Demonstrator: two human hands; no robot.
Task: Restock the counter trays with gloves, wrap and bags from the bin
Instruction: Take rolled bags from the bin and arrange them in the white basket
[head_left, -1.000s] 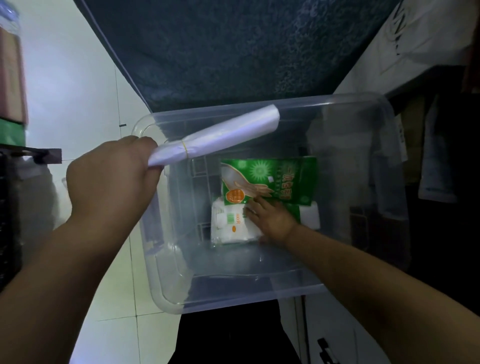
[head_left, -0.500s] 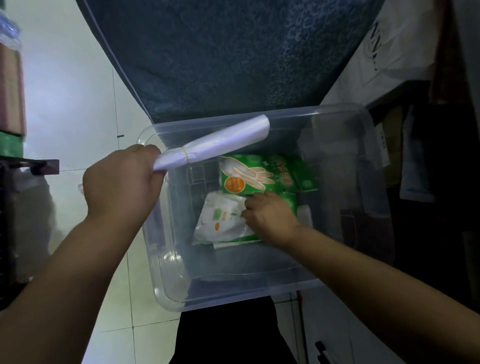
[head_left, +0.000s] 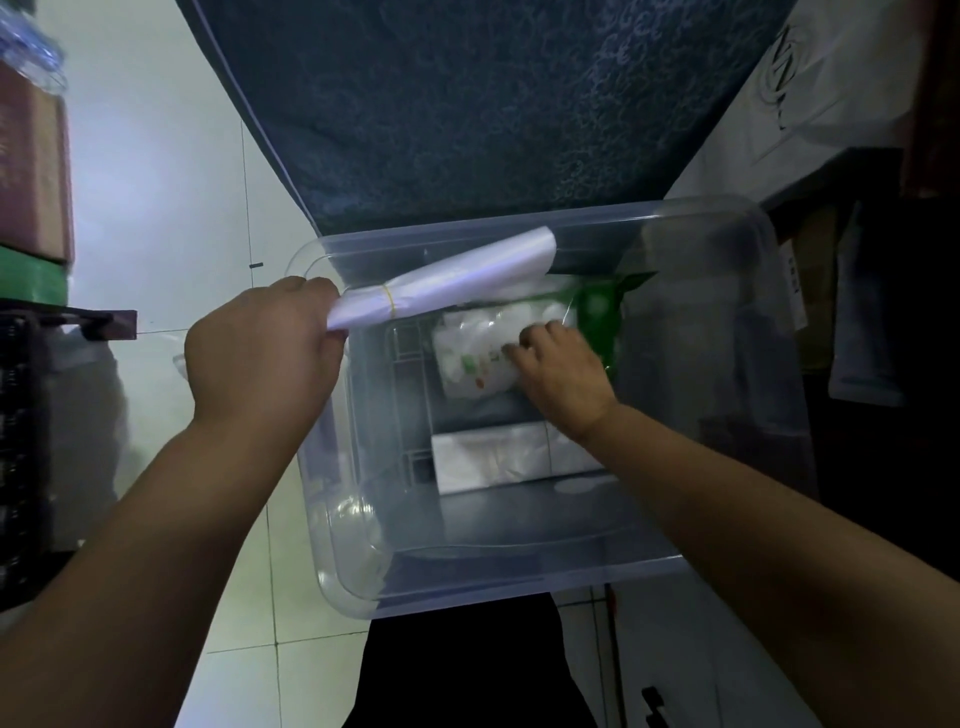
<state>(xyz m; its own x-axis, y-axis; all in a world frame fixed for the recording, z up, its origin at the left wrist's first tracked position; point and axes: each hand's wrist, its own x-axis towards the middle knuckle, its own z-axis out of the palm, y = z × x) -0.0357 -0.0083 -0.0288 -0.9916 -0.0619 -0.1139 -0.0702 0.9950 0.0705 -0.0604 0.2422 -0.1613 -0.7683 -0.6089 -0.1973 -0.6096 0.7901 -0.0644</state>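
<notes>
A clear plastic bin sits below me on the floor. My left hand is closed around one end of a rolled bundle of white bags, banded with a yellow elastic, held over the bin's left rim. Inside the bin, my right hand grips a white glove packet together with a green glove packet, both lifted and tilted, the green one blurred behind. A flat stack of clear bags lies on the bin's bottom below them.
A dark blue patterned cloth hangs beyond the bin. White floor tiles spread to the left, with a dark rack and boxes at the left edge. Dark shelving stands on the right.
My right hand has lifted the white and green glove packets up and away from the bin's bottom, uncovering the flat stack of clear bags. The left hand keeps holding the roll.
</notes>
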